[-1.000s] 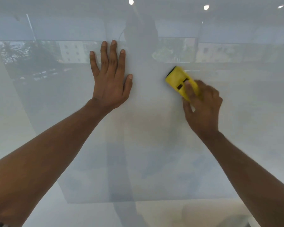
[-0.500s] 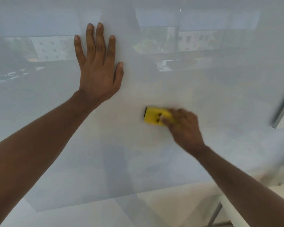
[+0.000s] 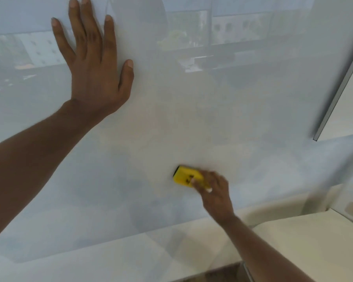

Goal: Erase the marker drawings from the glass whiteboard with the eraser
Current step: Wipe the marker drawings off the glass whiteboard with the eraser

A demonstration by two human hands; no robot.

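Observation:
The glass whiteboard (image 3: pixel 243 110) fills most of the view, pale and glossy, with window reflections across its top. No marker lines show on it. My left hand (image 3: pixel 94 66) lies flat against the glass at the upper left, fingers spread and pointing up. My right hand (image 3: pixel 214 192) grips a yellow eraser (image 3: pixel 185 177) with a black felt edge and presses it on the lower middle of the board. The eraser points left, and my fingers cover its right end.
A grey metal frame edge (image 3: pixel 338 92) runs diagonally down the right side of the board. Below the board's lower edge lies a white ledge (image 3: pixel 130 259), and a cream surface (image 3: pixel 306 239) sits at the lower right.
My right hand has dragged the eraser down the board, from beside my left hand to well below it. The view has shifted down and right; my left hand stays flat on the glass.

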